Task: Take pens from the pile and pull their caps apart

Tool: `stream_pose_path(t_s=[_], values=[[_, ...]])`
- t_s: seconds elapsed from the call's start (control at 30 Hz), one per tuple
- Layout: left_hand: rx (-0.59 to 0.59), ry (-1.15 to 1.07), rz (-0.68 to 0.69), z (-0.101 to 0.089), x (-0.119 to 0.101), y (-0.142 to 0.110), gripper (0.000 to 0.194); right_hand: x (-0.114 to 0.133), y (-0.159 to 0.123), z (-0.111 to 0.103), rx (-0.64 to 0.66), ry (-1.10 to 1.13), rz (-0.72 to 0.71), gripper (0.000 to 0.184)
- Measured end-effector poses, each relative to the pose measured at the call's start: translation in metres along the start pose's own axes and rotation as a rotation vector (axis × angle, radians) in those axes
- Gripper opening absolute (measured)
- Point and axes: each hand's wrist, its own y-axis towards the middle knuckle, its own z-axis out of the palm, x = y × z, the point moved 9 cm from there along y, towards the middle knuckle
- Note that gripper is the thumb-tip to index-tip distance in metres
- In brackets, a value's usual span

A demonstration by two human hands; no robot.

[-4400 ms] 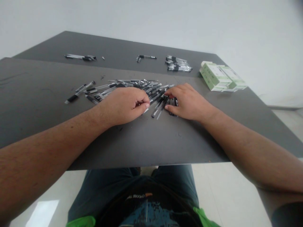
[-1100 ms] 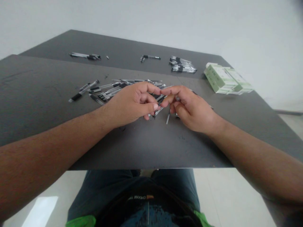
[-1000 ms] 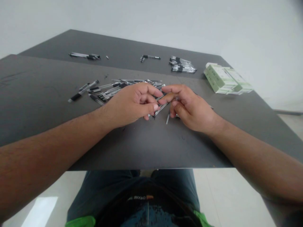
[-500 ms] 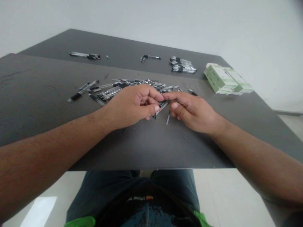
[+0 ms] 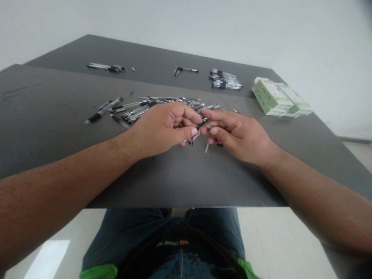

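Observation:
Over the front of a loose heap of pens and pen parts [image 5: 139, 112], my two hands nearly meet. My left hand [image 5: 164, 130] is closed, thumb against curled fingers; a dark bit shows at its fingertips, too small to name. My right hand [image 5: 240, 133] pinches a small grey, shiny pen part [image 5: 209, 126] between thumb and fingers, its index finger stretched toward the left fingertips. Beneath the right fingers a thin clear strip [image 5: 207, 147] lies on the dark table [image 5: 186, 178]. Both hands hide part of the heap.
Farther back lie a few pens [image 5: 104, 67] at the left, a single pen [image 5: 188, 70] with small parts in the middle, and a bundle of pens [image 5: 225, 79]. Green and white boxes [image 5: 274, 99] stand at the right. Loose pens [image 5: 101, 110] lie left of the heap.
My right hand's fingers have parted slightly from the left fingertips, and the small grey part now shows between them. My left hand has hardly moved.

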Motion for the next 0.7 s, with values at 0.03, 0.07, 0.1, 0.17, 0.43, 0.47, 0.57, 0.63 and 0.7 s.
stream_pose_path(t_s=[0.03, 0.07, 0.1, 0.17, 0.43, 0.47, 0.57, 0.63, 0.7], values=[[-0.005, 0.006, 0.008, -0.001, 0.0, 0.0, 0.021, -0.002, 0.0, 0.002, 0.004, 0.054, 0.022, 0.042], [-0.01, 0.014, 0.017, -0.001, -0.001, 0.0, 0.02, -0.004, 0.001, 0.003, 0.007, 0.099, 0.042, 0.042], [-0.017, 0.023, 0.022, -0.002, -0.001, -0.001, 0.019, -0.004, 0.001, 0.004, 0.009, 0.132, 0.061, 0.041], [-0.025, 0.045, 0.024, -0.003, -0.002, -0.001, 0.018, -0.003, 0.001, 0.003, 0.007, 0.163, 0.091, 0.04], [-0.068, 0.104, 0.017, -0.005, -0.007, -0.005, 0.017, -0.001, 0.0, 0.0, 0.017, 0.051, 0.058, 0.035], [-0.07, 0.113, 0.023, -0.005, -0.008, -0.005, 0.016, 0.001, 0.0, -0.001, 0.014, 0.01, 0.042, 0.035], [-0.077, 0.133, 0.04, -0.005, -0.009, -0.006, 0.015, 0.004, 0.002, 0.0, 0.022, -0.063, 0.024, 0.037], [-0.089, 0.143, 0.051, -0.006, -0.01, -0.006, 0.015, 0.004, 0.002, 0.001, 0.025, -0.067, 0.042, 0.038], [-0.102, 0.154, 0.054, -0.006, -0.011, -0.007, 0.015, 0.001, 0.002, 0.002, 0.022, -0.058, 0.06, 0.037]])
